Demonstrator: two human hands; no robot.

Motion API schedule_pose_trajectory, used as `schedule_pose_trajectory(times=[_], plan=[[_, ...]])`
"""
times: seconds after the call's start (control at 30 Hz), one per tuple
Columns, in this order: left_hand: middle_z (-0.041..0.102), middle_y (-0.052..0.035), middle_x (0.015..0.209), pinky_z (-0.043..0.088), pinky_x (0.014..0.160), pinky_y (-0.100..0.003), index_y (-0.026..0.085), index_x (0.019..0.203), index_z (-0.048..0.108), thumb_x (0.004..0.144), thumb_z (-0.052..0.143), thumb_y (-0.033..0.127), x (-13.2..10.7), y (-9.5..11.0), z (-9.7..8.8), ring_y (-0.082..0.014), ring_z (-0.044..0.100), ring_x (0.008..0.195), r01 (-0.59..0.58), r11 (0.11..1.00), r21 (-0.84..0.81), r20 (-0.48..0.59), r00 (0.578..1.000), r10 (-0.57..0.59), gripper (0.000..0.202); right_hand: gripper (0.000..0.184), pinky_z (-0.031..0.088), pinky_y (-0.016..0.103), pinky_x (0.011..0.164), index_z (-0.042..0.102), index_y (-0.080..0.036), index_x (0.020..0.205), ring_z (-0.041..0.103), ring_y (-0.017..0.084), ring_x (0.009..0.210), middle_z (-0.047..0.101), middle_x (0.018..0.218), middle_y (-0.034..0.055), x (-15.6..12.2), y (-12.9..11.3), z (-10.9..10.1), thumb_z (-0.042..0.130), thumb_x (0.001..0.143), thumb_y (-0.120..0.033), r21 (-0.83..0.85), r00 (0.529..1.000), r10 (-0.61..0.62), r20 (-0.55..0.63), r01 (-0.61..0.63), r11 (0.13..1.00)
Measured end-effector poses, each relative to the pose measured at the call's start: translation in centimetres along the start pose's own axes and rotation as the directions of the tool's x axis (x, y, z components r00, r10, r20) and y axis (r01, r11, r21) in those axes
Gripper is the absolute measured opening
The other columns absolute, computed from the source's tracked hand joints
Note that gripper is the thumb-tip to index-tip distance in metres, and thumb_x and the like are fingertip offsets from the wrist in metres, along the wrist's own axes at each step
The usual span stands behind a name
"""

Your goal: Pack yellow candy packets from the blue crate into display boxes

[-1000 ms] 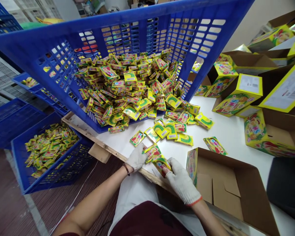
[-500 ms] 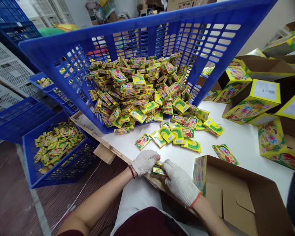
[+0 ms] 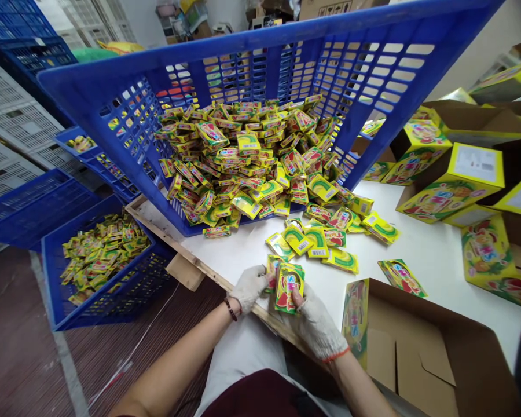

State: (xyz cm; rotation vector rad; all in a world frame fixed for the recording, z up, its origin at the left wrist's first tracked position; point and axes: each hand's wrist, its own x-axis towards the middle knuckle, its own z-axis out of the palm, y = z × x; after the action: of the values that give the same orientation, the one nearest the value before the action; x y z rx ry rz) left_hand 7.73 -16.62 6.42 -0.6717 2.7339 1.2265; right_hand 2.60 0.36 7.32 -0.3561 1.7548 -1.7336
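Packets [image 3: 289,285], a small yellow stack with a fruit print, stand upright at the near edge of the table [image 3: 429,255], gripped between both gloved hands. By size, the biggest thing is the blue crate [image 3: 125,110], tipped on its side on the table with its open mouth toward the person; a heap [image 3: 247,159] of the same yellow packets fills it and spills out onto the white top. Below the table on the left, a second blue crate [image 3: 52,272] sits on the floor, partly filled with more packets. At the near right an open brown carton [image 3: 421,347] rests on the table, its printed flap just beside the right hand. Further right and behind stand several yellow printed boxes [image 3: 438,197], some open. Between the heap and the hands lie loose packets [image 3: 312,243], a few showing barcodes; one [image 3: 402,277] lies apart, near the carton's far edge. The right hand [image 3: 315,324] is closed around the stack from below and behind, thumb on its printed face. The left hand [image 3: 252,286] pinches the stack's left edge with curled fingers; a dark bead bracelet [image 3: 231,310] circles that wrist. Both hands wear white knit gloves, the right one with an orange cuff.
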Motion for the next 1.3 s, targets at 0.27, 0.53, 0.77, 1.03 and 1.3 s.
schedule_pose_trajectory(times=[0.27, 0.53, 0.77, 1.03, 1.3], plan=[[0.05, -0.0109, 0.145, 0.03, 0.116, -0.045, 0.023, 0.128, 0.059, 0.083, 0.057, 0.015, 7.9, 1.2, -2.4, -0.0288, 0.038, 0.138, -0.302, 0.922, 0.242, 0.07, 0.953, 0.294, 0.046, 0.058, 0.054, 0.045, 0.091, 0.05, -0.018, 0.125, 0.066, 0.03, 0.101, 0.068, 0.113, 0.0117, -1.1, -0.6, -2.1, 0.069, 0.077, -0.043, -0.47, 0.998, -0.028, -0.057, -0.002, 0.883], [0.07, -0.0053, 0.103, 0.047, 0.081, -0.03, 0.025, 0.106, 0.071, 0.08, 0.069, 0.035, 10.8, 2.3, -4.4, -0.0239, 0.063, 0.095, -0.53, 0.775, 0.343, 0.449, 0.818, 0.36, 0.028, 0.061, 0.036, 0.059, 0.111, 0.063, -0.016, 0.114, 0.039, 0.043, 0.138, 0.051, 0.141, 0.0204, -1.3, 0.6, -1.2, 0.059, 0.054, -0.007, -0.91, 0.947, -0.266, 0.181, 0.264, 0.32], [0.068, -0.0076, 0.113, 0.046, 0.084, -0.03, 0.02, 0.101, 0.07, 0.089, 0.058, 0.037, 9.0, 4.0, -3.5, -0.0227, 0.062, 0.1, -0.558, 0.75, 0.356, 0.42, 0.812, 0.404, 0.023, 0.045, 0.052, 0.045, 0.09, 0.06, -0.015, 0.108, 0.063, 0.029, 0.098, 0.065, 0.105, 0.0135, -0.3, -1.1, -1.4, 0.057, 0.063, -0.01, -0.839, 0.948, -0.2, 0.247, 0.312, 0.446], [0.061, -0.0167, 0.126, 0.036, 0.109, -0.049, 0.016, 0.116, 0.062, 0.074, 0.071, 0.025, 13.0, 4.2, -1.7, -0.0343, 0.051, 0.123, -0.554, 0.828, 0.089, 0.28, 0.812, 0.512, 0.044, 0.067, 0.058, 0.041, 0.088, 0.051, -0.02, 0.127, 0.069, 0.028, 0.102, 0.069, 0.119, 0.0111, -2.0, -1.1, -1.8, 0.076, 0.068, -0.038, -0.223, 0.989, -0.091, -0.112, 0.064, 0.973], [0.066, -0.0161, 0.119, 0.054, 0.091, -0.04, 0.016, 0.132, 0.049, 0.095, 0.027, 0.072, 3.8, 3.4, 1.0, -0.0274, 0.065, 0.11, -0.28, 0.657, -0.7, 0.13, 0.855, 0.502, 0.071, 0.049, 0.056, 0.048, 0.091, 0.069, -0.021, 0.107, 0.071, 0.031, 0.098, 0.075, 0.11, 0.0103, 0.1, 0.3, -1.8, 0.078, 0.071, -0.052, 0.484, 0.975, 0.035, -0.218, 0.077, 0.872]])
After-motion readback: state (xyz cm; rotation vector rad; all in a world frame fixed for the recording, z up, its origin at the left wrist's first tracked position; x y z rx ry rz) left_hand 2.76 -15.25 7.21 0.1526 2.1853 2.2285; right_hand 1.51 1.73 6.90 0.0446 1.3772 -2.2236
